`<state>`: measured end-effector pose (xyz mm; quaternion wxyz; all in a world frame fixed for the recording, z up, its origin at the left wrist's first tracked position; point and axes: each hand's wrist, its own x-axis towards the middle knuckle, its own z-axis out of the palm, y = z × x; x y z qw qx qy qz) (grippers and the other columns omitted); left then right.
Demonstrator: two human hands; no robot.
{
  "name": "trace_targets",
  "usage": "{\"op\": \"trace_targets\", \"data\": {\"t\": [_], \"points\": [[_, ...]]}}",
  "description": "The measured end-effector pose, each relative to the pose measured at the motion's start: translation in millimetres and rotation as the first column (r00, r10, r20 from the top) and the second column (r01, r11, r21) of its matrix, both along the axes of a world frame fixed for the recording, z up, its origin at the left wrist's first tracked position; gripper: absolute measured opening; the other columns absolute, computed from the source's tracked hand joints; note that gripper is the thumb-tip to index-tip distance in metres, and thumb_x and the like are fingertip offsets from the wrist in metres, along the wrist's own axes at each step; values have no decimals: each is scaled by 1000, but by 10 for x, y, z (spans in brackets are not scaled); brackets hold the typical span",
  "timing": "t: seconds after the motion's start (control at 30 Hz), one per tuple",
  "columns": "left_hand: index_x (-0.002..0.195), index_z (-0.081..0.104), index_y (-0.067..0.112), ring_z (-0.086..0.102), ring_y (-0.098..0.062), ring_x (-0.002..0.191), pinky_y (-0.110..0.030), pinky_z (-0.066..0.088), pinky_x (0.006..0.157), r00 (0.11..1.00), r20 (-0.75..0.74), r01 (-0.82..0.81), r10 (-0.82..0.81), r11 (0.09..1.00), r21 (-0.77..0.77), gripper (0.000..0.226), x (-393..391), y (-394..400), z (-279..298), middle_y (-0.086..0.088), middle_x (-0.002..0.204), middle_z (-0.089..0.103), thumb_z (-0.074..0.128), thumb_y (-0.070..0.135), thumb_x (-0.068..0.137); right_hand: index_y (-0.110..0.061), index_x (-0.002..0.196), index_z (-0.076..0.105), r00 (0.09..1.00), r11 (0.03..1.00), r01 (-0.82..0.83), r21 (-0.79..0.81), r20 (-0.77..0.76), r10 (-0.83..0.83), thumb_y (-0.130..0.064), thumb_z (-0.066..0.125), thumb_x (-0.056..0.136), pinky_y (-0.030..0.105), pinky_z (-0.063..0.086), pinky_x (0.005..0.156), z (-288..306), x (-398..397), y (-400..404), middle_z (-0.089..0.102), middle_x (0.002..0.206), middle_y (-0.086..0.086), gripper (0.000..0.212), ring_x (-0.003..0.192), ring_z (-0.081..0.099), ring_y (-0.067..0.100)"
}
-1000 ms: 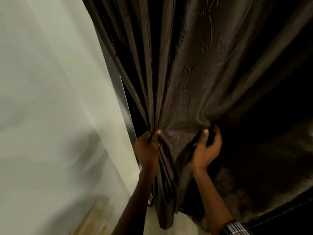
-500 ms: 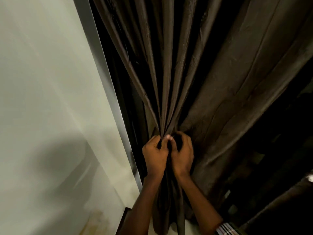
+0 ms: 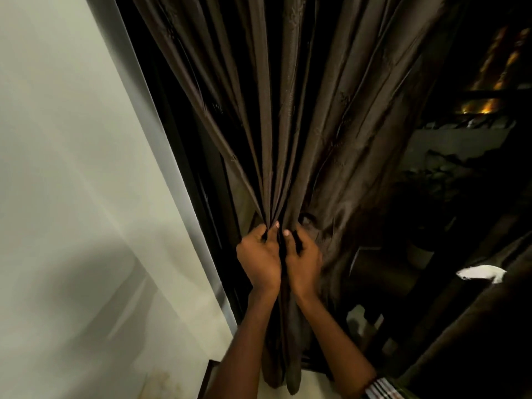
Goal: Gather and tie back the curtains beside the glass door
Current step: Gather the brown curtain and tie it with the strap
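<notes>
Both hands clench the curtain (image 3: 290,133): left hand (image 3: 259,262) and right hand (image 3: 303,264) touching, folds bunched between; pale wall (image 3: 80,197) just left of the curtain.

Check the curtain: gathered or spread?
Gathered. The curtain folds converge into a tight bunch gripped by the left hand and right hand; no tie is visible.

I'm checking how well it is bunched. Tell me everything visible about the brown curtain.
The brown curtain is dark, slightly shiny fabric with a faint embroidered pattern. It hangs from above in long folds that converge where the left hand and right hand clutch it side by side. Below them it falls as a narrow bundle between the forearms. It sits beside the pale wall.
</notes>
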<state>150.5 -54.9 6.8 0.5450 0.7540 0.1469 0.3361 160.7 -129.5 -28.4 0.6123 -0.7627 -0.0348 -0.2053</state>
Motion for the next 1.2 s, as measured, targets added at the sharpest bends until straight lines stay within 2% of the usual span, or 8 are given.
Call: {"op": "trace_targets", "data": {"t": [0.2,0.3,0.47,0.57,0.7,0.97,1.1,1.2], "points": [[62,48,30,51,-11,60,-36,50,62,986,23,164,-164,986,17,43,-35,-92,-97,6,64,53,72,51,91,-21,138,62,999,969,16,-248,-37,-26,-45,38,107,40,51,112,-40,-89,-51,65,142,-1,46,129,63,14],[62,38,29,43,-8,55,-33,45,56,993,40,106,-113,984,146,50,-64,-112,-92,9,61,43,74,47,92,-19,151,53,996,945,-88,-314,-45,78,-21,50,107,37,38,124,-47,-121,-147,53,156,-2,45,146,49,13],[60,23,30,33,-11,50,-29,29,56,999,51,-5,-7,971,240,61,-68,-59,-111,10,55,29,68,26,101,-27,160,41,890,886,456,-82,69,-451,-4,53,101,32,35,120,81,-154,-549,40,167,-1,64,152,39,20],[60,23,30,34,-13,52,-28,28,57,996,80,12,-32,971,238,61,-63,-67,-126,10,55,30,68,26,102,-24,162,40,962,962,271,20,20,-272,-24,45,112,12,27,119,145,-78,-654,39,168,-2,50,154,35,12],[61,30,31,39,-10,55,-30,34,58,993,66,88,-103,976,201,55,-193,-901,-52,9,56,38,67,30,102,-10,138,62,999,995,29,-95,-23,-32,-38,38,105,48,49,114,73,-285,-1087,67,137,9,49,129,63,24],[63,43,31,41,-2,56,-23,38,57,964,104,232,-244,966,112,46,-286,-1145,-81,8,61,43,73,35,97,-27,154,50,997,965,-24,-261,67,43,-24,48,111,35,36,122,26,-398,-1249,40,166,-10,43,150,41,8],[57,29,32,31,-3,50,-25,30,53,982,124,122,-140,982,146,61,-287,-1046,-60,11,52,31,74,29,98,-31,163,33,965,967,252,47,67,-255,-29,59,108,36,31,124,189,-362,-1429,28,171,-6,62,156,29,10],[56,29,34,32,-3,48,-18,28,52,978,159,122,-139,987,108,63,-321,-1006,-44,12,50,30,77,27,96,-36,166,25,994,939,67,337,-102,-34,-42,65,101,39,36,124,339,-326,-1585,31,172,-6,76,155,33,10]]}}
